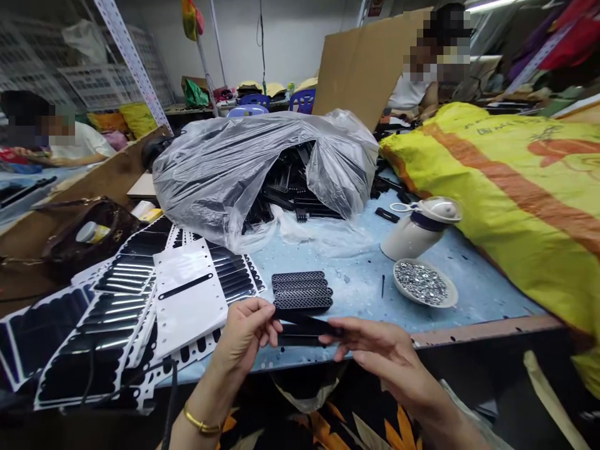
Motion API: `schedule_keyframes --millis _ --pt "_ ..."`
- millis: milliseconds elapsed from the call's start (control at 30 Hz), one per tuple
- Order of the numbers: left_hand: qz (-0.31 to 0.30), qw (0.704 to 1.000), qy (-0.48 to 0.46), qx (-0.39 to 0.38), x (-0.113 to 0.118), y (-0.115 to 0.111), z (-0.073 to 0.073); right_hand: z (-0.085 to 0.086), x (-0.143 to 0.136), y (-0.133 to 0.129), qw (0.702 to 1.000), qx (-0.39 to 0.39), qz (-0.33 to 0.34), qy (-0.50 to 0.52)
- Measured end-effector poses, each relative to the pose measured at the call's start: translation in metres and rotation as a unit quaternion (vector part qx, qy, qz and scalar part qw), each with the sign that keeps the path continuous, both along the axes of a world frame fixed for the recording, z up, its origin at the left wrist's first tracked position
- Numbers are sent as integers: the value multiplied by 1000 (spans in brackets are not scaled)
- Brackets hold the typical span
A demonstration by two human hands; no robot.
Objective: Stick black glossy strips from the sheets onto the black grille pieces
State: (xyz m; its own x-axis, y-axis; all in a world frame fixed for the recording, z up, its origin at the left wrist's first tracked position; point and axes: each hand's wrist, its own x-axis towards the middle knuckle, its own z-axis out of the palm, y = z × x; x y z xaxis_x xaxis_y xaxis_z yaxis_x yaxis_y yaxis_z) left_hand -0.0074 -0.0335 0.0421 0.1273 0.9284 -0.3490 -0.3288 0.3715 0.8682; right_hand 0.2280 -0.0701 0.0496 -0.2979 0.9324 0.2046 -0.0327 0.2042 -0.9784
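My left hand (253, 322) pinches one end of a thin black strip (304, 320) between thumb and fingers. My right hand (375, 344) has its fingers closed around the strip's other end, so it spans the gap between both hands. Just under it lies another long black piece (300, 339), partly covered; I cannot tell whether it touches the strip. Beyond my hands, several black perforated plastic pieces (302, 289) sit side by side on the blue table (354, 281). Left of them is a white backing sheet (180, 319) bearing a single black strip (185, 286).
Sheets of black strips (89, 325) overlap at the left. A clear plastic bag (215, 169) full of black parts stands behind. To the right are a bowl of small metal pieces (422, 284), a white jug (412, 234) and a yellow sack (515, 187). Two people work farther back.
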Motion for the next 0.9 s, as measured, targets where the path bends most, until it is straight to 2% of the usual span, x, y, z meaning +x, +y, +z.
schedule_keyframes --millis 67,167,267,333,433,500,533,600,667,767,833,900 --pt "17 1000 -4 -4 4 4 -2 -1 8 5 994 46 -66 -69" --pt "25 1000 -6 -4 13 7 -1 3 8 14 946 205 -165 -188" --pt "16 1000 -12 3 22 8 0 2 -2 24 894 335 -150 -259" --pt "7 1000 -15 4 24 8 -1 -2 -9 29 872 370 -123 -296" --pt "-9 999 28 21 20 8 -8 -5 -11 34 862 381 -108 -318" --pt "4 990 118 74 11 9 -17 -4 -5 38 864 380 -112 -311" --pt "29 978 174 111 5 9 -22 -2 0 40 866 378 -121 -305" --pt "98 935 282 191 -6 11 -32 1 12 43 876 355 -145 -294" --pt "125 888 360 258 -16 14 -41 2 23 45 893 305 -157 -291" --pt "39 852 425 303 -22 21 -49 -6 28 49 919 242 -126 -285" --pt "-21 842 444 306 -20 24 -51 -17 25 52 925 234 -105 -279" --pt "-54 834 452 313 -18 26 -51 -28 19 55 923 245 -102 -277"
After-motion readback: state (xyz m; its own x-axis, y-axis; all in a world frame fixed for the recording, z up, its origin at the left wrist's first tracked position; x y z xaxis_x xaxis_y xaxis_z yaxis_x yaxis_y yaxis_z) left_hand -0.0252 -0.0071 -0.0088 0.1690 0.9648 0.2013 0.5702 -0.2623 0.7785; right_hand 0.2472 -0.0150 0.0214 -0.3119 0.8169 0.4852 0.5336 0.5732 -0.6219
